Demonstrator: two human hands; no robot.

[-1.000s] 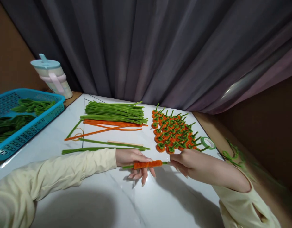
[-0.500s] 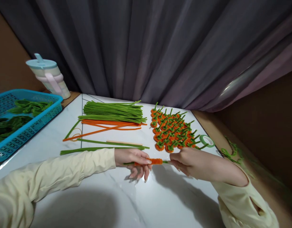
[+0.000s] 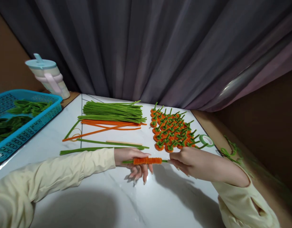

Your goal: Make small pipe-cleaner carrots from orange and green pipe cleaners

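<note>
An orange pipe-cleaner coil (image 3: 147, 161), wound tightly round a green pipe cleaner (image 3: 165, 161), lies level just above the white tabletop. My left hand (image 3: 133, 158) holds the coil across its fingers, palm partly up, the thumb along its far side. Bare green pipe cleaner sticks out at both ends. With thumb and fingers closed, my right hand (image 3: 187, 161) pinches the right end of that green pipe cleaner; the tip is hidden in the grip. Right behind this hand stand rows of small orange pieces with green stems (image 3: 173, 129).
Beyond my left hand lie a stack of green pipe cleaners (image 3: 112, 111), loose orange pipe cleaners (image 3: 108, 125) and a pale thin stick (image 3: 124, 142). A green tape roll (image 3: 207, 141) is at right. A blue basket (image 3: 48, 114) with green pieces and a lidded tumbler (image 3: 49, 77) stand left.
My left thumb has shifted back off the front of the orange coil, so more of the coil shows. The left fingers have moved slightly beneath it. The right hand keeps its pinch almost unmoved.
</note>
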